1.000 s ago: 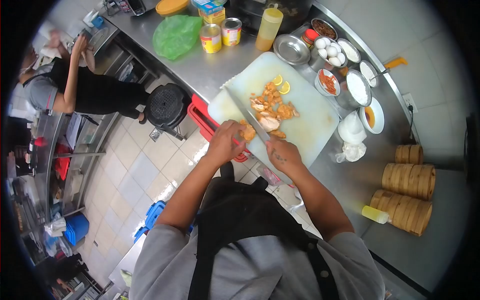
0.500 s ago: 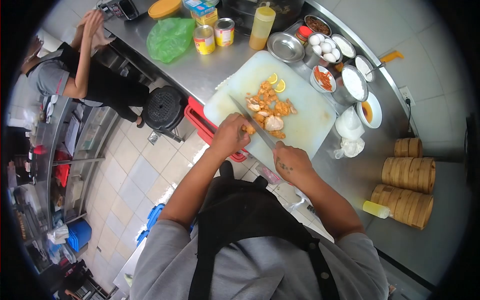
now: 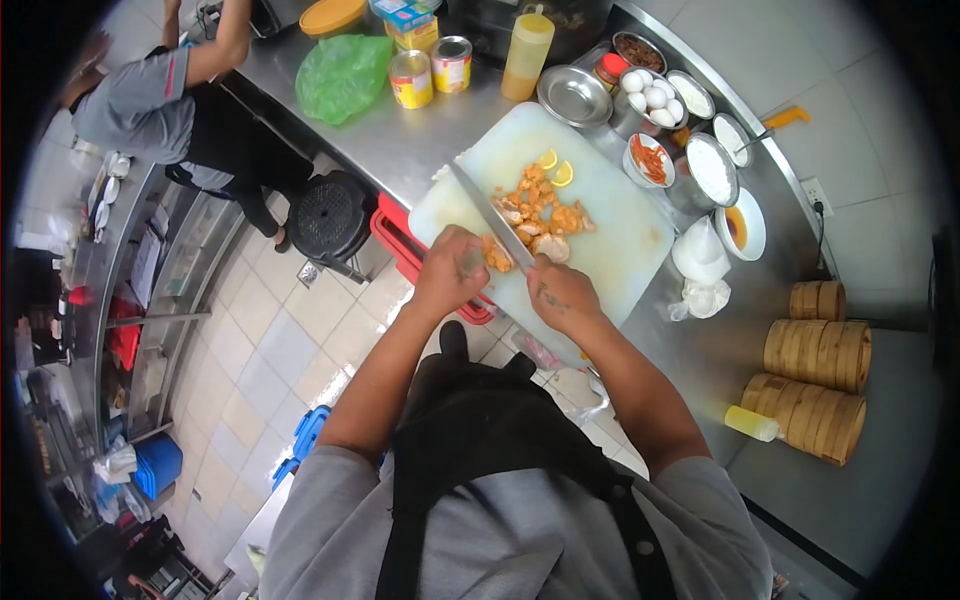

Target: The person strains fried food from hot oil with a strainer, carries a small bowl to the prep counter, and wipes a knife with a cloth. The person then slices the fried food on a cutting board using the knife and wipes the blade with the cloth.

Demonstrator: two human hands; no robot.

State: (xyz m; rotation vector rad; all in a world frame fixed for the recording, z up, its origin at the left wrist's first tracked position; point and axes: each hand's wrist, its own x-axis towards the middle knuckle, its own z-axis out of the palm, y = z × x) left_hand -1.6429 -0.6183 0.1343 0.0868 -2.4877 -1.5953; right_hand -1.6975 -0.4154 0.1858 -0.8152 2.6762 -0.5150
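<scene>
A pale cutting board (image 3: 620, 255) carries chopped, orange-brown fried chicken (image 3: 540, 205) and two lemon slices (image 3: 562, 174). My right hand (image 3: 560, 295) grips the handle of a broad kitchen knife (image 3: 490, 214), whose blade points up and left across the board. To the left of the blade, my left hand (image 3: 450, 272) is curled, fingertips against a piece of fried chicken (image 3: 496, 254) at the board's near edge. The blade lies between that piece and the rest of the chicken. The knife's handle is mostly hidden in my right hand.
A metal bowl (image 3: 575, 96), white eggs (image 3: 652, 98), a bowl of orange strips (image 3: 648, 160) and white powder (image 3: 711, 168) line the right side. Bamboo steamers (image 3: 815, 355) stand farther right. A red bin (image 3: 400, 255) sits below the board. Another person (image 3: 150, 115) is at left.
The knife and my right hand have shifted left and up, with the blade now closer to my left hand. My left hand has moved slightly left. The other person has shifted right.
</scene>
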